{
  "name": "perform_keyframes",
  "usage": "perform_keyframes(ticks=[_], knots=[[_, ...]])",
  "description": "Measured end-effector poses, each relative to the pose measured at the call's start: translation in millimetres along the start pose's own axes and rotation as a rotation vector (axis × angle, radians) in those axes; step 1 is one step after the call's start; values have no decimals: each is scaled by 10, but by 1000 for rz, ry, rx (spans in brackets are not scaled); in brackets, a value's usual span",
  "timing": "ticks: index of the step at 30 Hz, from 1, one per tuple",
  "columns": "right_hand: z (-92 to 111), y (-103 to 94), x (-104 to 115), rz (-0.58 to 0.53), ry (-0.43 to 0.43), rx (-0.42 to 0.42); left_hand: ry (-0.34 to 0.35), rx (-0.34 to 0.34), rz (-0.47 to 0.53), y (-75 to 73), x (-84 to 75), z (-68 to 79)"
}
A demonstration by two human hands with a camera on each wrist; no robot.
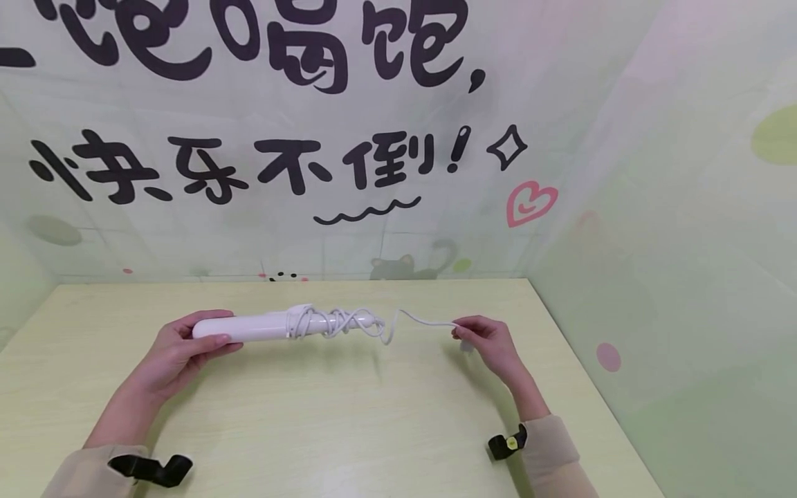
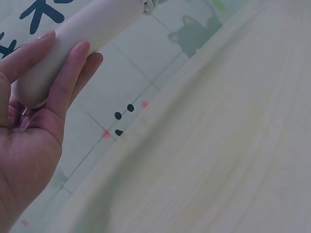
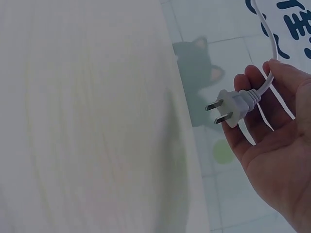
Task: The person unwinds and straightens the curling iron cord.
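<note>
My left hand (image 1: 183,349) grips the rounded, thick end of a white wand-shaped electric appliance (image 1: 249,327), much like a hair curling iron. It is held nearly level above the table, thumb on the near side and fingers on the far side. A white power cord (image 1: 339,321) is wound in loose crossing loops round its narrower right part. From there a free length runs right to my right hand (image 1: 492,342), which pinches the cord just behind the plug. In the right wrist view the two-pin plug (image 3: 232,108) lies by the fingertips, its metal prongs pointing left.
A pale wooden table (image 1: 349,429) lies beneath both hands. Behind it stands a wall (image 1: 280,249) with large dark lettering, and a pale green wall (image 1: 697,297) borders the right side. Each wrist wears a black camera mount (image 1: 152,470).
</note>
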State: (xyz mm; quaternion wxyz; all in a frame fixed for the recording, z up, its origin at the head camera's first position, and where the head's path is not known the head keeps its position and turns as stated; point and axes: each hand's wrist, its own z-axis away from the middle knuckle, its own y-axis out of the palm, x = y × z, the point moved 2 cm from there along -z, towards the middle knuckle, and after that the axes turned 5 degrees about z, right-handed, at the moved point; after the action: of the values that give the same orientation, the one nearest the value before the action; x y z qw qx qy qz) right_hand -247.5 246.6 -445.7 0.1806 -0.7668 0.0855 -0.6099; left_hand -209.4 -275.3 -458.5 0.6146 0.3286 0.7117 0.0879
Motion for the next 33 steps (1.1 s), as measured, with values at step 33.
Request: perform_keyframes(ticks=[33], knots=[[31, 119, 199, 145, -101, 159, -7, -18, -12, 6, 22, 22]])
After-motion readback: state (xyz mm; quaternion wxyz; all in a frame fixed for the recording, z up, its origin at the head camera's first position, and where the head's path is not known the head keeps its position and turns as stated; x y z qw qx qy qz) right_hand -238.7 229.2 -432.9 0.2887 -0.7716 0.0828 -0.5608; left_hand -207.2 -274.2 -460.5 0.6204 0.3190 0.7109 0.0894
